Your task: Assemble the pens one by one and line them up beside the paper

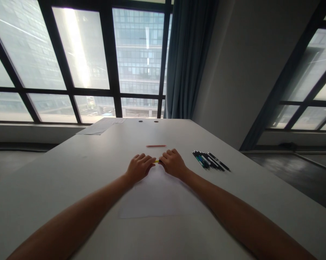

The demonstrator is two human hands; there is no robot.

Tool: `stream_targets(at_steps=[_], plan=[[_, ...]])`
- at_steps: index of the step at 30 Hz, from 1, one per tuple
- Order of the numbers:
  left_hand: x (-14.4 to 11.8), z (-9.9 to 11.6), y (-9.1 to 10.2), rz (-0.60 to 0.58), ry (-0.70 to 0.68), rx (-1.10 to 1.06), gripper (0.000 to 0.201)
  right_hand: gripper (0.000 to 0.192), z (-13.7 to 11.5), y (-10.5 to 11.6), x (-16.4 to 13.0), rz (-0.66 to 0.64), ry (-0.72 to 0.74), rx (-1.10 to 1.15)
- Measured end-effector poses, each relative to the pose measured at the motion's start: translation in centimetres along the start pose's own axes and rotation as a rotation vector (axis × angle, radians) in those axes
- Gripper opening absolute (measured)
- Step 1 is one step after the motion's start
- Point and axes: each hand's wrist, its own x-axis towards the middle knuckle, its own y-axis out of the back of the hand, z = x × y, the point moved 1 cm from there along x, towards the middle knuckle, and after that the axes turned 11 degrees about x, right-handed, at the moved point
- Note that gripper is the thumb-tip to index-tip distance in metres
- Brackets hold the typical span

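Note:
Between my two hands, over the paper's far edge, is a slim yellow pen-like stick [156, 161] with a dark part at its right end. My left hand [140, 167] is closed round its left side. Closed fingers of my right hand [172, 163] pinch the dark right end. Most of the stick is hidden by the fingers, so its exact kind does not show. Under my wrists lies a white sheet of paper [152, 202]. Just beyond my hands, a reddish-orange pencil [155, 146] lies crosswise.
Several dark pens [208, 160] lie side by side on the white table [98, 159], right of my right hand. White papers [98, 127] lie at the far left edge. Two round dark inserts sit at the far end, before a blue curtain [188, 61] and windows.

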Motion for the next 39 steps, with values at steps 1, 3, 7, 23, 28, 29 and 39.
stream_targets(at_steps=[1,3,7,23,28,29,39], plan=[[0.1,0.0,0.3,0.044,0.013,-0.003,0.034,0.021,0.2,0.0,0.1,-0.002,-0.036,-0.012],[0.2,0.0,0.8,0.095,0.055,-0.049,0.043,0.019,1.0,-0.1,0.1,0.049,-0.145,0.004],[0.0,-0.1,0.2,-0.093,0.004,-0.306,0.027,0.022,2.6,-1.0,-0.6,0.213,-0.407,0.300],[-0.5,0.1,-1.2,-0.321,0.153,-0.359,0.022,0.025,0.5,-0.6,-0.9,0.045,-0.128,0.199],[-0.4,0.1,-1.1,-0.320,0.149,-0.356,0.022,0.022,0.6,-0.7,-0.8,0.013,-0.123,0.181],[-0.4,0.1,-1.1,-0.319,0.150,-0.354,0.022,0.018,0.7,-0.8,-0.8,0.032,-0.157,0.178],[-0.6,0.0,-1.4,-0.296,0.132,-0.365,0.021,0.031,1.3,0.0,-0.9,0.238,-0.325,0.214]])
